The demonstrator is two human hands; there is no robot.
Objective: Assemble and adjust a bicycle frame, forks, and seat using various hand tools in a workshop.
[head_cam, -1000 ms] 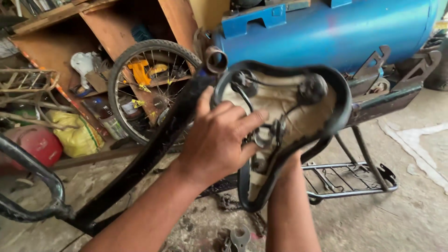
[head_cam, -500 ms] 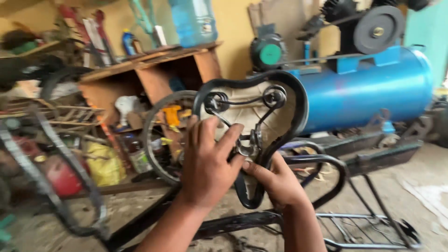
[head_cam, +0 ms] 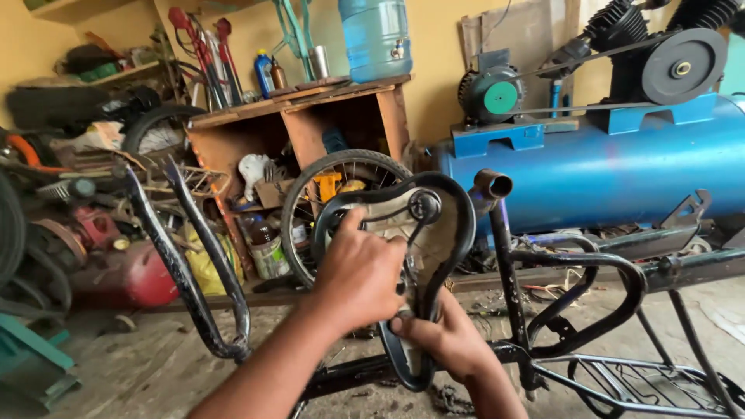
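Far left: clutter of dark tyres, a red canister (head_cam: 143, 277) on the floor, and a black bicycle fork (head_cam: 190, 271) rising in a curve from low centre-left. Behind, a wooden shelf unit (head_cam: 310, 116) against the yellow wall, carrying bottles, tools and a large blue water jug (head_cam: 375, 39). In front of the shelf, a spoked bicycle wheel (head_cam: 322, 194), partly hidden.

Centre: bicycle saddle (head_cam: 434, 233) held upside down in mid-air, black rim and wire rails toward the camera, pale underside showing, wide end up and narrow nose pointing down. Left hand (head_cam: 358, 275) laid over the saddle's left side and middle, its fingers curled together around the rails, clamped on the frame. Right hand (head_cam: 446, 341) lower down, gripping the nose end from beneath, fingers wrapped shut on the black rim. Both forearms entering from the bottom edge.

Just right of the saddle: black bicycle frame (head_cam: 508, 271) with open seat tube end (head_cam: 493, 186) near the saddle's upper right, not touching. Further right: rear carrier rack (head_cam: 644, 388) low down. Behind all this, a blue air compressor tank (head_cam: 621, 171) with a motor and belt pulley (head_cam: 683, 66) on top.
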